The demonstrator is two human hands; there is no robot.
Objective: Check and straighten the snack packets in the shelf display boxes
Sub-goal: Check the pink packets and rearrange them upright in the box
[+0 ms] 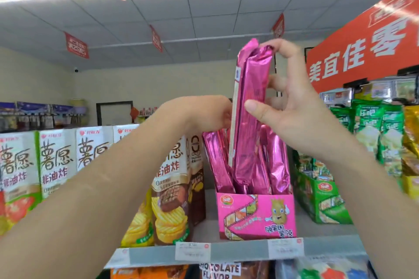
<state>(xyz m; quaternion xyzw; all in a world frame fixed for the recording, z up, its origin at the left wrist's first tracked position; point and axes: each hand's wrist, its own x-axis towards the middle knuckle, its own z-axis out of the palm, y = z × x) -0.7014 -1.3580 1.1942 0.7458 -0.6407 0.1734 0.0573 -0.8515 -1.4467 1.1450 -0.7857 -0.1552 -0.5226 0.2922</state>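
Centre of the frame: pink display box [256,215] seated on the grey shelf [238,252], front panel printed with a cartoon potato figure. Upright inside it, several pink foil packets [277,161], leaning slightly against one another.

Raised packet [250,115], long and narrow, held upright above the box, lower end level with the tops of the packets standing in the box, upper end reaching the centre-upper part of the frame.

Right hand [294,106], centre right: fingers closed on the raised packet, index fingertip pinching the crimped top, thumb pressed across the front face at mid-height, remaining fingers behind the foil.

Left hand [204,113], centre: reaching in from the lower left, fingers at the left edge of the raised packet and hidden behind it; grip cannot be told from this view.

Left of the pink box: row of white potato-chip boxes [56,161] with large printed characters, standing side by side on the same shelf. Right of the pink box: green display box [324,197] holding green packets [371,124].

Front edge of the shelf, lower centre: two white price labels [192,252]. Upper right: red store sign [362,41] with white characters.
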